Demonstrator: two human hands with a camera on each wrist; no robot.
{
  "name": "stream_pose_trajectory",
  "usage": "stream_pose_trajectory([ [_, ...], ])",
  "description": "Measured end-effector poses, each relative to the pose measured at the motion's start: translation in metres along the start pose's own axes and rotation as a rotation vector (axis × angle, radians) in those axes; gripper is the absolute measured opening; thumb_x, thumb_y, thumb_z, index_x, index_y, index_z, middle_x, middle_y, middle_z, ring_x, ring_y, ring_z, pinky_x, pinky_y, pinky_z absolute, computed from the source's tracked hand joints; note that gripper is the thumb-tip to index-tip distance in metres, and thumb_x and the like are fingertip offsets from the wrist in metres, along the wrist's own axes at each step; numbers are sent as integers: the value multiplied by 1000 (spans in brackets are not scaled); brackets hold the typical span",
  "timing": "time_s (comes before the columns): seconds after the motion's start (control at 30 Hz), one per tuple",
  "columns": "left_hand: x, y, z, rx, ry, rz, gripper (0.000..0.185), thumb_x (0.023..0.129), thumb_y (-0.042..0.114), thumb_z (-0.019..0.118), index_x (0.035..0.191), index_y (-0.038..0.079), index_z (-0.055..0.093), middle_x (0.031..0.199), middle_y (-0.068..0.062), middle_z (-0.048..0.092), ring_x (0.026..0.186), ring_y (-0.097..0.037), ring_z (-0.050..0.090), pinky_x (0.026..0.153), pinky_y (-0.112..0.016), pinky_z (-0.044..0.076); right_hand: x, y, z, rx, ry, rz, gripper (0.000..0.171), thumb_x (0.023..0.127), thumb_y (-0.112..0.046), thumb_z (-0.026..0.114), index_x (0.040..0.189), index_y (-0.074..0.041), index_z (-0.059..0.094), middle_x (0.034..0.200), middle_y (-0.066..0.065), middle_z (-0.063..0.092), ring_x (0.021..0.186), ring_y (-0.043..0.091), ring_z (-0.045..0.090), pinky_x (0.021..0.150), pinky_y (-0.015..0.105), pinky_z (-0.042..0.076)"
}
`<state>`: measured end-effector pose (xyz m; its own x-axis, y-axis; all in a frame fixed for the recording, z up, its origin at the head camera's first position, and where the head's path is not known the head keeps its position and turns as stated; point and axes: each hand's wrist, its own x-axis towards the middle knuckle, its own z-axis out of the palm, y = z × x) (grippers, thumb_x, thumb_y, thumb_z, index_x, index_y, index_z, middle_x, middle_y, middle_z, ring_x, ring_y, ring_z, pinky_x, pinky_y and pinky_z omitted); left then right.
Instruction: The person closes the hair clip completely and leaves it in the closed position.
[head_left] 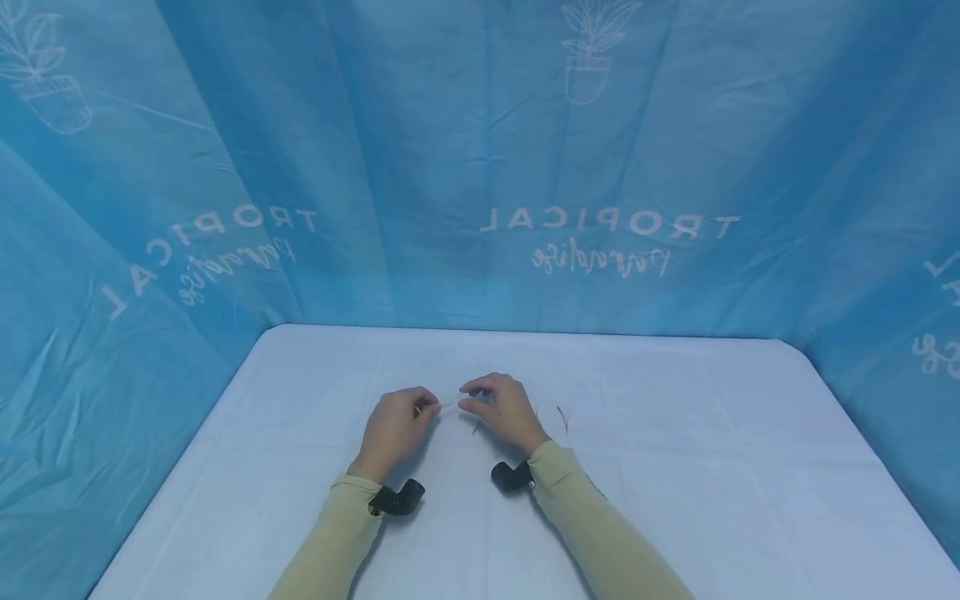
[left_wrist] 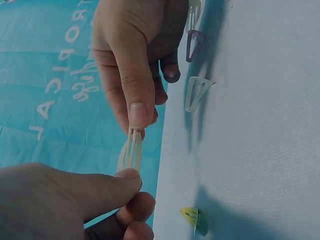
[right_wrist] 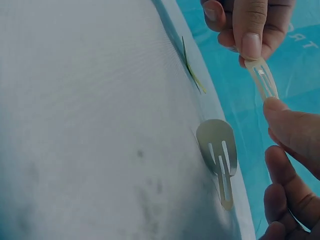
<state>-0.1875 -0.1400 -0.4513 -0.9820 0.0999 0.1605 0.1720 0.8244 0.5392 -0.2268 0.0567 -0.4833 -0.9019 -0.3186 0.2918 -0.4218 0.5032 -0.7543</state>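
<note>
A cream snap hair clip [head_left: 450, 403] is stretched between the two hands, raised over the white table. My left hand [head_left: 396, 429] pinches one end of it with thumb and fingertips. The thumb and fingertips of my right hand [head_left: 508, 411] hold the other end. Slots along the hair clip's middle show in the left wrist view, partly covered by both thumbs. Under the hands on the tabletop stand a cream snap clip [left_wrist: 197, 92] and a yellow one [left_wrist: 190, 215]. A larger pale hair clip [right_wrist: 217, 160] appears beside the right hand in its wrist view.
A purple-ended hair clip [left_wrist: 194, 45] lies on the table beyond the right hand. To the right in the head view is a thin reddish clip [head_left: 562, 419]. The white tabletop [head_left: 675, 467] ends against a blue printed curtain [head_left: 420, 208] at the back and sides.
</note>
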Motion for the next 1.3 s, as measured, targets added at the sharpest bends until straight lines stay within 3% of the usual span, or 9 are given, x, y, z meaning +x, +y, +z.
stream_pose_trajectory([
  [0.23,0,1,-4,-19,4,-17,9,94,15,72,99,10,75,87,0,70,71,-11,57,66,-32,49,-1,-2,-1,83,3,52,15,90,-25,77,101,-14,78,99,0,73,93,18,62,85,41,49],
  [0.5,1,1,-5,-14,8,-20,9,94,16,71,100,10,75,86,1,69,69,-12,56,65,-32,48,-2,-6,-2,97,0,90,10,89,-21,77,96,-14,78,98,-1,72,93,19,62,85,41,48],
  [1.3,3,-1,-2,-52,70,24,9,93,18,73,95,9,75,81,2,68,65,-10,53,61,-30,46,-2,-4,0,90,-34,73,5,92,-19,73,94,-14,74,96,-2,71,92,17,61,85,38,47],
])
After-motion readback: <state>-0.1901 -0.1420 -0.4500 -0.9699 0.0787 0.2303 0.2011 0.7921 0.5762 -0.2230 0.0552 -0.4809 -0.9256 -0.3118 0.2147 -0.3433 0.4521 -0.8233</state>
